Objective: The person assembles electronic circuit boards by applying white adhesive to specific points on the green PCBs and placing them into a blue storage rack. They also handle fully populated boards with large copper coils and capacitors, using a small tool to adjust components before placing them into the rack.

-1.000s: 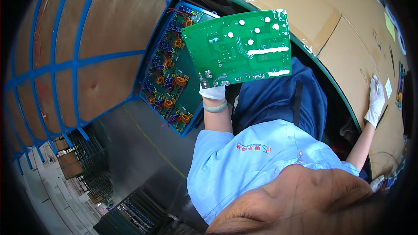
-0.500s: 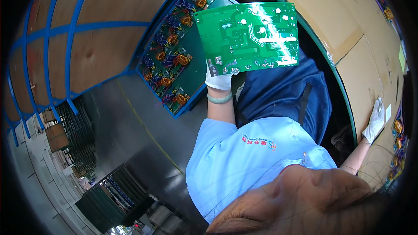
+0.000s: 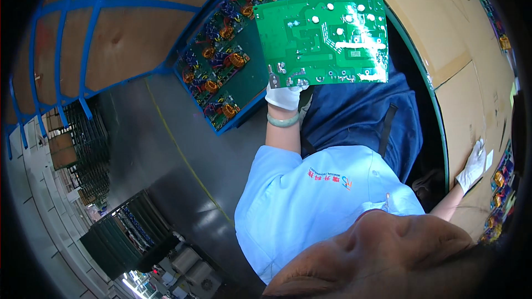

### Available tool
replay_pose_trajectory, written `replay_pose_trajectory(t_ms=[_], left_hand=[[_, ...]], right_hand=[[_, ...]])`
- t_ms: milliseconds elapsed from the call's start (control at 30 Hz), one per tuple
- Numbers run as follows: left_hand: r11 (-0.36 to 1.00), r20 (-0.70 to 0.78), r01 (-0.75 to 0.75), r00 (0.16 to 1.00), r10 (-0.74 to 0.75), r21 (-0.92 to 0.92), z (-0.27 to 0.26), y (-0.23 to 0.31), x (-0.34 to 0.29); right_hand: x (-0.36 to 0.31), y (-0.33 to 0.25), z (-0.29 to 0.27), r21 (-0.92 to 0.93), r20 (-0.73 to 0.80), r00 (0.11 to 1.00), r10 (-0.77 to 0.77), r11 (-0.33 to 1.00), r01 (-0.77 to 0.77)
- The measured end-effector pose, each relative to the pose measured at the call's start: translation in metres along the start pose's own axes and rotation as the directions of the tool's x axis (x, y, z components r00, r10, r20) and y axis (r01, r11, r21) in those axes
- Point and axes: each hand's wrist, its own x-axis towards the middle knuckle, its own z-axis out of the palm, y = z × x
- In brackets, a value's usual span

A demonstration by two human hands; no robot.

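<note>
A large green circuit board (image 3: 310,50) stands with its solder side in view, silvery solder spots and bright glare across it. My left hand (image 3: 284,98), in a white glove, grips its lower left corner; most of the fingers are hidden behind the board. On the cardboard surface at the right lies my right hand (image 3: 472,167), also gloved. Its fingers are stretched out and hold nothing, close to a small white label (image 3: 489,159).
To the left, a blue-edged trolley shelf (image 3: 255,97) carries several boards with copper coils (image 3: 237,59). Cardboard (image 3: 460,99) covers the green-edged worktable. More populated boards (image 3: 501,188) lie at the far right. A dark rack (image 3: 124,232) stands on the floor.
The board has shifted slightly right and up in the picture, still in my left hand. My right hand appears a little lower and farther left; the surroundings have shifted too.
</note>
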Motion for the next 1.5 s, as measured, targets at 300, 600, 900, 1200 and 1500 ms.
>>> replay_pose_trajectory(t_ms=[300,600,900,1200,1500], left_hand=[[0.907,0.074,-0.164,0.986,0.146,0.388,0.005,0.013,0.01],[0.777,0.138,-0.197,0.98,0.142,0.598,0.003,0.008,0.003],[0.775,0.039,-0.155,0.985,0.166,0.613,0.008,0.004,-0.003],[0.731,0.001,-0.157,0.978,0.209,0.665,0.008,0.004,-0.003],[0.697,-0.009,-0.158,0.973,0.23,0.699,0.009,0.004,0.002]], right_hand=[[-0.003,0.012,0.001,-0.054,0.036,0.999,-0.005,0.999,0.007],[-0.009,0.03,0.013,-0.011,-0.036,0.999,-0.026,1.0,0.025],[-0.011,0.028,0.009,-0.083,-0.059,0.994,-0.092,0.993,0.087],[-0.01,0.037,0.019,-0.034,-0.035,0.999,-0.016,0.999,0.015],[-0.015,0.04,0.015,-0.066,-0.12,0.988,-0.093,0.994,0.086]])
